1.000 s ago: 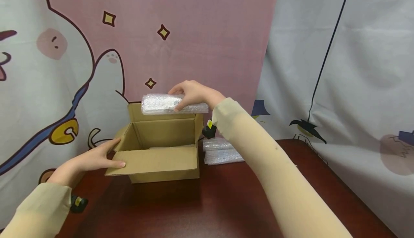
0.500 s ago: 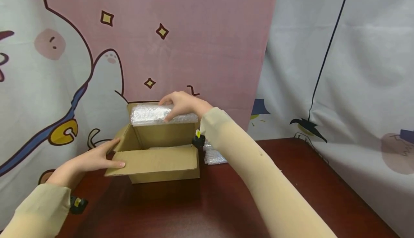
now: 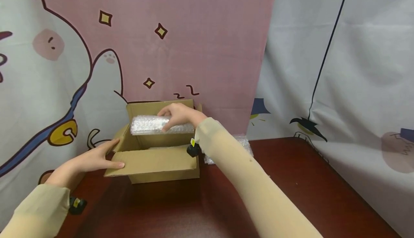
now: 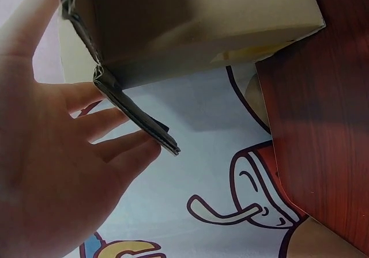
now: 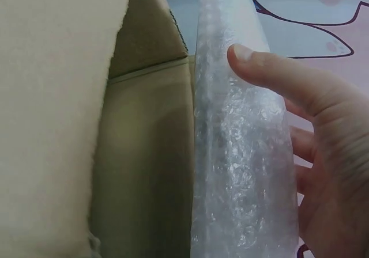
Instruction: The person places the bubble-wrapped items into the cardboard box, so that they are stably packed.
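Rear desk (image 3: pixel 226 202) edge: one brown cardboard box (image 3: pixel 155 160), spread left hand (image 3: pixel 93 159) touching; right hand (image 3: pixel 179 115) grips one long clear bubble-wrap bundle (image 3: pixel 147 125).

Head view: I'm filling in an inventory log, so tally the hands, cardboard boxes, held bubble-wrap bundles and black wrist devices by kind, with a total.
Left hand and right hand: 2
Cardboard box: 1
Held bubble-wrap bundle: 1
Black wrist devices: 2
Total: 6
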Action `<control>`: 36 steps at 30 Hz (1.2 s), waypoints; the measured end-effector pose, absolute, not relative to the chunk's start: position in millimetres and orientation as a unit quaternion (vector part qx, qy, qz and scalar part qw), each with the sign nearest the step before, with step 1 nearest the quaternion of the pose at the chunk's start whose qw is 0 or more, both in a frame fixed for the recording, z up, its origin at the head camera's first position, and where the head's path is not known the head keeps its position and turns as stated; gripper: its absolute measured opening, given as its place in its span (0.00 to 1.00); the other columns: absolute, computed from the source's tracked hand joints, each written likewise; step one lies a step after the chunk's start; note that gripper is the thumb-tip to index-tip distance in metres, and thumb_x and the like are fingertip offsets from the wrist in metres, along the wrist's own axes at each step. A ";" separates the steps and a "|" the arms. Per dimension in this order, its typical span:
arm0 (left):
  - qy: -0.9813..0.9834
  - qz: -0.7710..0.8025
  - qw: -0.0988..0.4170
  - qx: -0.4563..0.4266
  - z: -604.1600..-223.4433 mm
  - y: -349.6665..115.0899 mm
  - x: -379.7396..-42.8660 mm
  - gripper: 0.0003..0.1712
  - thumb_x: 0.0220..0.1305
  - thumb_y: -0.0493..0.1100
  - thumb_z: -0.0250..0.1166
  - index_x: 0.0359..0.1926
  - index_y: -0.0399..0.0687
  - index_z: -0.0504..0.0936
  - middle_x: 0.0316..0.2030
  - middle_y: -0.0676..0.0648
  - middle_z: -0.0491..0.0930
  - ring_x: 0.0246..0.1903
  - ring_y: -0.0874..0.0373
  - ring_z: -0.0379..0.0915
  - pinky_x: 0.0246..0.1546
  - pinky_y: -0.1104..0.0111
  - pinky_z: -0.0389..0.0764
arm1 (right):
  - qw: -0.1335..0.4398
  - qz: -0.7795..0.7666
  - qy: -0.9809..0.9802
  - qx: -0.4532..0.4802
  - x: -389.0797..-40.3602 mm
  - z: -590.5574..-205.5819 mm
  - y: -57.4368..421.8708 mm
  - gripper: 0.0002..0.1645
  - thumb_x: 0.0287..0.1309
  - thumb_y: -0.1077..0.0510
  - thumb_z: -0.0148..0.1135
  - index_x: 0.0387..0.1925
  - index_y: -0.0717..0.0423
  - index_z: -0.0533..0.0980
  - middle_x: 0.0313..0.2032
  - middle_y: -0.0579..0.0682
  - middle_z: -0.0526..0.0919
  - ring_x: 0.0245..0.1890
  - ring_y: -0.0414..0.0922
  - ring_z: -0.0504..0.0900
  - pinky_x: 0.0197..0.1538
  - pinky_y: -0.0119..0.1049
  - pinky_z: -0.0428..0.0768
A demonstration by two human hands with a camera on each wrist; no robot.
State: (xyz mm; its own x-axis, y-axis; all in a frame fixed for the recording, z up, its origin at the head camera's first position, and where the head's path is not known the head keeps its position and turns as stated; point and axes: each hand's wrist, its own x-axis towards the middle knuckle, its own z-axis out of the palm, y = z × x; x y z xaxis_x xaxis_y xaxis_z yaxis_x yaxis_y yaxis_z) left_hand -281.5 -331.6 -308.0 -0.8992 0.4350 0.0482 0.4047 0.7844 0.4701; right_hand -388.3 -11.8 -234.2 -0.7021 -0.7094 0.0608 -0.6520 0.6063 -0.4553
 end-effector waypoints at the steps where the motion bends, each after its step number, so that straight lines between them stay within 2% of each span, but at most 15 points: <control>1: 0.945 0.241 0.032 0.221 -307.7 -331.8 -281.3 0.61 0.55 0.53 0.72 0.71 0.23 0.46 0.67 0.20 0.50 0.64 0.24 0.48 0.56 0.34 0.58 | 0.067 -0.227 0.894 -0.380 -388.2 -235.8 -13.3 0.39 0.48 0.47 0.76 0.63 0.46 0.73 0.61 0.44 0.75 0.61 0.43 0.71 0.61 0.37 0.70; 17: 0.946 0.241 0.034 0.213 -305.1 -331.8 -280.8 0.61 0.55 0.53 0.72 0.71 0.23 0.45 0.67 0.20 0.49 0.65 0.24 0.47 0.57 0.34 0.57 | 0.111 -0.225 0.890 -0.380 -386.6 -255.6 -30.6 0.38 0.49 0.50 0.75 0.63 0.49 0.73 0.61 0.49 0.75 0.61 0.45 0.71 0.59 0.35 0.71; 28: 0.945 0.242 0.030 0.218 -306.1 -328.5 -281.8 0.61 0.54 0.52 0.73 0.71 0.23 0.46 0.67 0.20 0.50 0.64 0.25 0.48 0.57 0.34 0.58 | 0.147 -0.245 0.889 -0.357 -387.3 -271.0 -34.4 0.36 0.52 0.51 0.74 0.63 0.49 0.73 0.62 0.48 0.73 0.62 0.45 0.70 0.59 0.37 0.71; 36: 0.946 0.240 0.031 0.216 -307.1 -328.3 -281.7 0.61 0.54 0.51 0.73 0.71 0.23 0.45 0.67 0.20 0.51 0.64 0.25 0.50 0.57 0.35 0.59 | 0.169 -0.258 0.881 -0.358 -390.2 -281.6 -37.7 0.36 0.53 0.52 0.73 0.64 0.52 0.72 0.63 0.48 0.73 0.62 0.46 0.70 0.59 0.35 0.71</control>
State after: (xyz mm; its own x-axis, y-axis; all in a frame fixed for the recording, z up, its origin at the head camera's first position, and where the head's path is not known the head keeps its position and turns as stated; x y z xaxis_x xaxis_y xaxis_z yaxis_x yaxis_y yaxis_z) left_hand -281.7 -328.3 -307.1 -0.9049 0.4231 0.0457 0.3938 0.7920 0.4665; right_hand -390.2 -37.7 -281.6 -0.6870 -0.7177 -0.1140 -0.5429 0.6112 -0.5760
